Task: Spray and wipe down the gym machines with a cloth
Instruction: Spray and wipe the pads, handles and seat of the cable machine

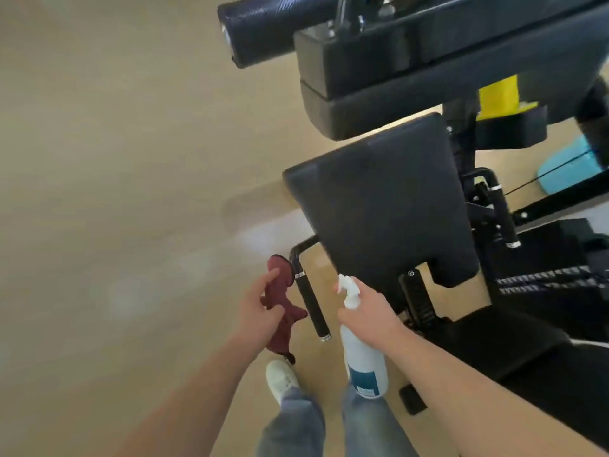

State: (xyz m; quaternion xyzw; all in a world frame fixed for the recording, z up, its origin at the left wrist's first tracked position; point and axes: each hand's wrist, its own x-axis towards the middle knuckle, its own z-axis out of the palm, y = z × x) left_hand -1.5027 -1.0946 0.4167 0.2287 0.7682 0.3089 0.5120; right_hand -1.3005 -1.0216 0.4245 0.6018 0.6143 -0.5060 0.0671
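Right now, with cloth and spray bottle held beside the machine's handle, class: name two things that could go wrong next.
1. The spray bottle in the right grip seems to aim its nozzle towards the left grip, so mist may land on skin rather than the black handle.
2. The maroon cloth hangs bunched, so it may wipe poorly or snag on the handle.

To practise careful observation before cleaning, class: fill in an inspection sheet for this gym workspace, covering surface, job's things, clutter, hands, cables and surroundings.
Surface: black seat pad, bare; wetness cannot be judged.
Job's things: dark red cloth; white spray bottle with blue label, its nozzle near the black handle.
Clutter: nothing seen.
Hands: left hand grips the cloth; right hand grips the spray bottle's neck.
Cables: thin black cable at far right.
Surroundings: light wood floor; roller pad above; turquoise part.
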